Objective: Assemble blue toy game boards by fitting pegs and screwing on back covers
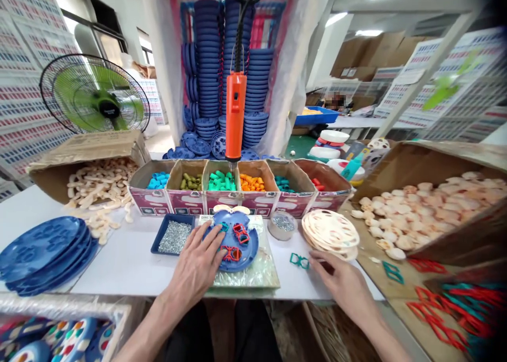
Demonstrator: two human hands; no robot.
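Observation:
My left hand (199, 256) rests with spread fingers on the left part of a blue disc (248, 255), which lies on a wrapped pad (263, 272). Red frame pieces (241, 234) sit in the disc, and a teal piece shows near my fingertips. Two cream ear-like parts (232, 209) stick out at the disc's far edge. To the right, my right hand (343, 280) is at the table, its thumb and index finger near the right end of a green frame piece (299, 260); whether they grip it is unclear.
An orange electric screwdriver (236, 114) hangs above the disc. Behind is a row of bins (222, 199) with coloured parts. A screw tray (174, 237), a round screw dish (282, 225), cream discs (330, 232) and blue discs (43, 248) stand around.

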